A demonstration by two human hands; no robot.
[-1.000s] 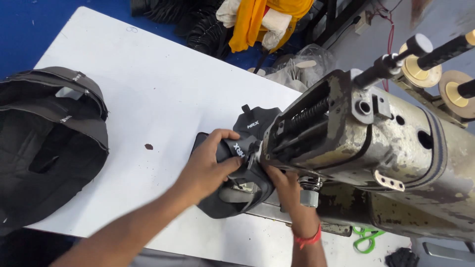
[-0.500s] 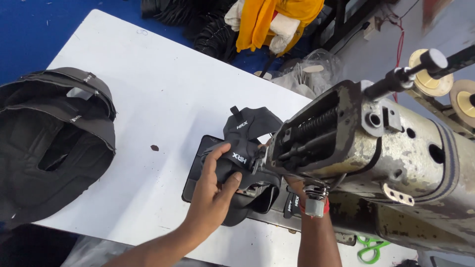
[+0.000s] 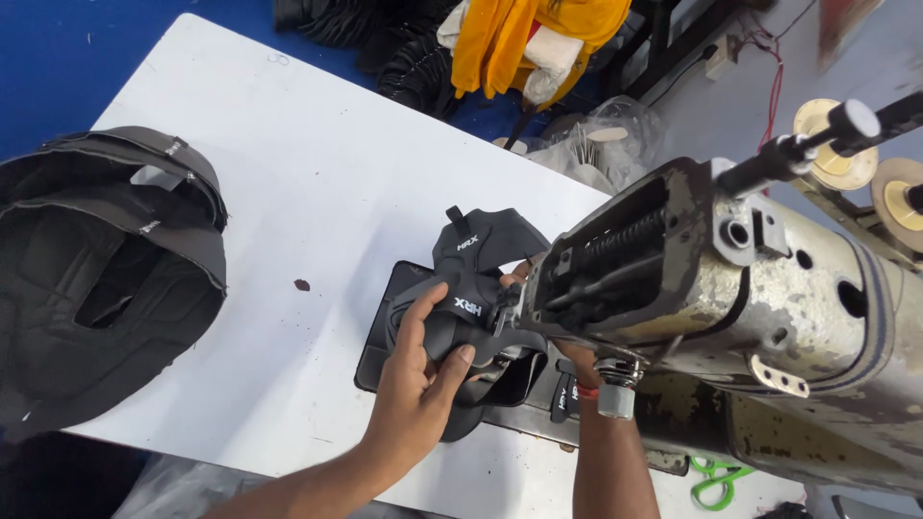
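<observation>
A black shoe upper [image 3: 476, 288] with small white lettering sits at the head of a worn grey sewing machine [image 3: 750, 308]. My left hand [image 3: 418, 384] grips its near side, thumb and fingers curled over the fabric. My right hand [image 3: 567, 356] reaches under the machine head, mostly hidden by it, with fingertips showing on the far side of the upper. A red band circles that wrist. The black piece rests partly on a dark flat base [image 3: 385, 336] on the white table [image 3: 288, 192].
A pile of black stitched uppers [image 3: 106, 279] lies at the table's left edge. Green scissors [image 3: 711, 479] lie by the machine base. Thread spools [image 3: 836, 144] stand at the right. Yellow cloth [image 3: 510, 43] and black pieces lie beyond the table's far side.
The upper has been lifted and bunched against the machine head. My left hand shifted nearer and lower on it. My right hand slid further under the machine.
</observation>
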